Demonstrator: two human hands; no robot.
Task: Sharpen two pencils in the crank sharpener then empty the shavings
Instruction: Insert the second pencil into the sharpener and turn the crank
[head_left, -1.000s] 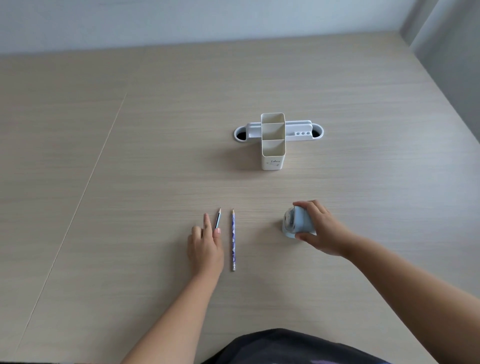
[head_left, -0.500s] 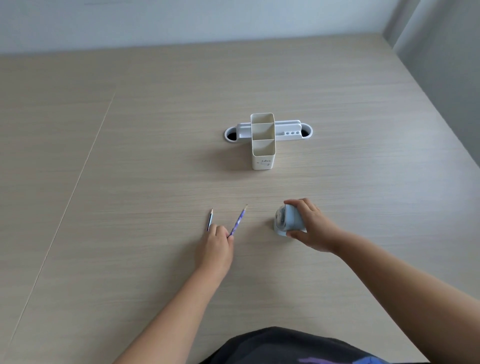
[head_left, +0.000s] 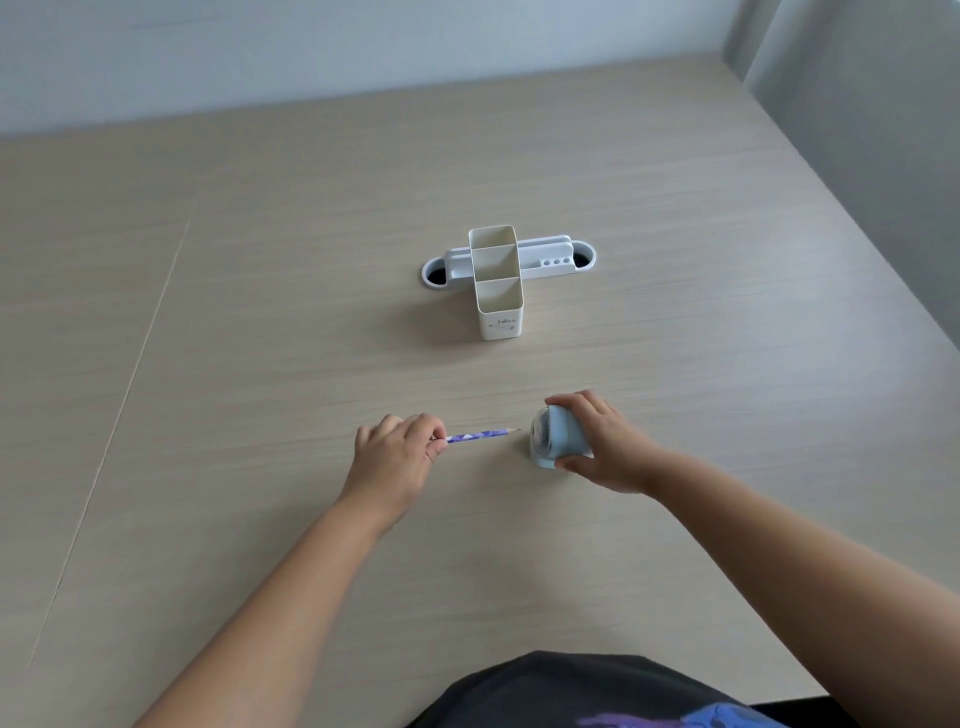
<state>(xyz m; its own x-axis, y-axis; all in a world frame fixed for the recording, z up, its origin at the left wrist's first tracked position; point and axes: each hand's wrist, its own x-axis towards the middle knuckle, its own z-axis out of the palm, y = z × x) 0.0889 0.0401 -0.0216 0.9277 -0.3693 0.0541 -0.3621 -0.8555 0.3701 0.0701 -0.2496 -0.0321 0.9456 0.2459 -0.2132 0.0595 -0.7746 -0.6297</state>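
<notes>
Lifted since earlier, purple pencil (head_left: 480, 435) in left hand (head_left: 397, 462); right hand (head_left: 602, 447) grips sharpener (head_left: 558, 439), crank hidden.

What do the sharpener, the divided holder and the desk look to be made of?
Pale blue rounded sharpener: likely plastic, smooth moulded matte shell. Cream three-compartment pencil holder: probably plastic or thin coated metal, with thin even walls and printed lettering. Beige desk: wood-grain laminate by its look, with uniform streaks and low sheen.

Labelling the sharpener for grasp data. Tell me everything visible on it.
The sharpener is a small pale-blue body, plastic by its look, with a rounded top and a lighter front face turned toward the pencil. It stands on the table, right of centre. The right hand wraps it from the right and behind, hiding any crank. The pencil tip sits just short of its face.
</notes>
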